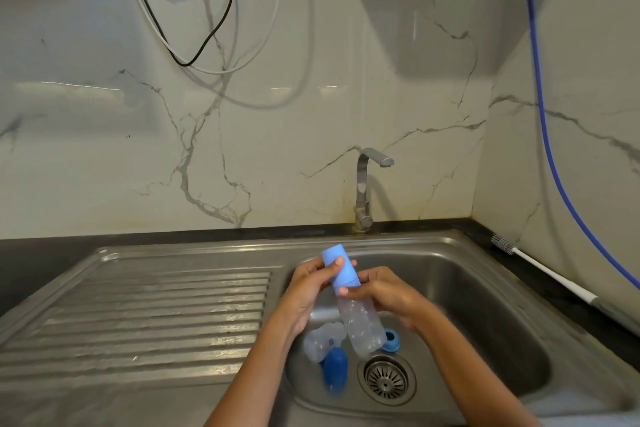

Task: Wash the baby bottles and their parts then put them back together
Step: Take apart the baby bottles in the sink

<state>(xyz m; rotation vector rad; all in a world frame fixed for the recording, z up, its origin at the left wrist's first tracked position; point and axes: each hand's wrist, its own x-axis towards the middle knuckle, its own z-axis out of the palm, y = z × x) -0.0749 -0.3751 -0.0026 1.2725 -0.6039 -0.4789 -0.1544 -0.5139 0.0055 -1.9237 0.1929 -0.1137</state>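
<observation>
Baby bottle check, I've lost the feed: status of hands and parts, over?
Left hand grips blue cap; right hand holds clear bottle at its neck, over the sink. Loose parts and blue ring in basin. Tap off.

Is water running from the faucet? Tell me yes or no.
No: the faucet spout shows no stream, and both hands hold the capped baby bottle over the sink.
</observation>
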